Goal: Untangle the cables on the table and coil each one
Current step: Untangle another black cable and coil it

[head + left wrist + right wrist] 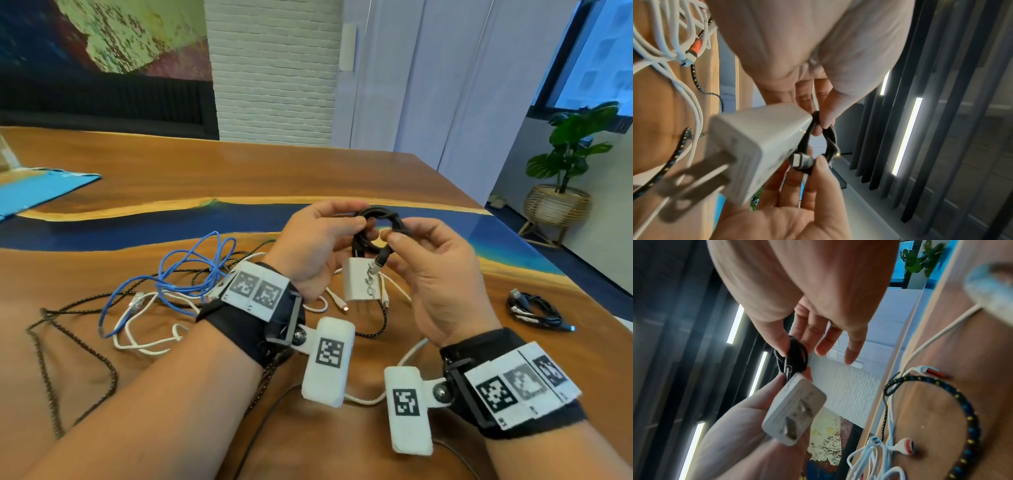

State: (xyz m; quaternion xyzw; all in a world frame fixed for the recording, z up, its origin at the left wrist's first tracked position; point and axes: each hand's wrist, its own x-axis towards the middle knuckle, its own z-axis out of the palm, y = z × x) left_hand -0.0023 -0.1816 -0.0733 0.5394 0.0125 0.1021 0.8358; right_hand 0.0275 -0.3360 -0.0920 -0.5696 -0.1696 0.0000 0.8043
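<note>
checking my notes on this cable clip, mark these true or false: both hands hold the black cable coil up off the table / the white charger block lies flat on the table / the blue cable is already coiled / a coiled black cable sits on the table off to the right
1. Both the left hand and the right hand hold the black cable coil above the table. True.
2. The white charger block lies flat on the table. False: it hangs from the held coil.
3. The blue cable is already coiled. False: it lies in loose loops, tangled with white and braided cables.
4. A coiled black cable sits on the table to the right. True.
</note>
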